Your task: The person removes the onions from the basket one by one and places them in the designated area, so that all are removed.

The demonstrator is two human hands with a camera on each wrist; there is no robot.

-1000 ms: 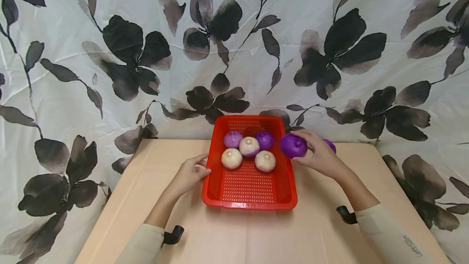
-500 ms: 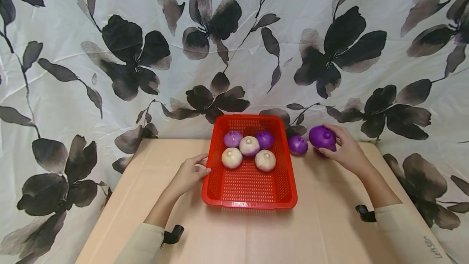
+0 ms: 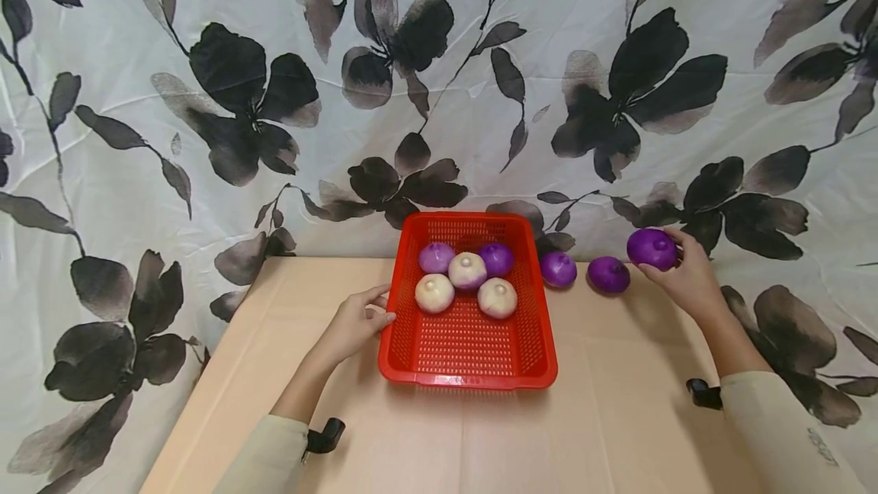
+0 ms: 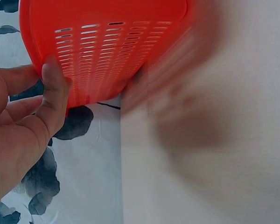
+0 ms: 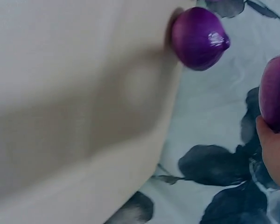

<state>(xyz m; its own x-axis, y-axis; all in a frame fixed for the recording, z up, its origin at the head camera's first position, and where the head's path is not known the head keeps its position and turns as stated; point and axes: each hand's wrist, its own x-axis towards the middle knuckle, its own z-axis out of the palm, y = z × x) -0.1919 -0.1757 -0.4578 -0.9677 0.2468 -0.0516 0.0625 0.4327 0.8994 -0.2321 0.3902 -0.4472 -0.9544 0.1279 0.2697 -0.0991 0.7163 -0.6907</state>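
Observation:
A red plastic basket stands on the table, holding two purple onions and three whitish bulbs with purple tinges, among them a whitish bulb. My left hand pinches the basket's left rim between thumb and fingers; the left wrist view shows the thumb against the slotted wall. On the right, my right hand grips a purple onion, raised near the table's back edge. Just left of it a purple onion rests on the table, with another purple onion beside the basket's right side.
A light wood-toned table spreads under everything. Behind its back edge hangs a white cloth with dark flower prints. Each wrist wears a black camera mount, such as the left camera mount.
My right hand has moved right with the purple onion, past the two onions lying beside the basket, which are now uncovered. The left hand and basket have stayed in place.

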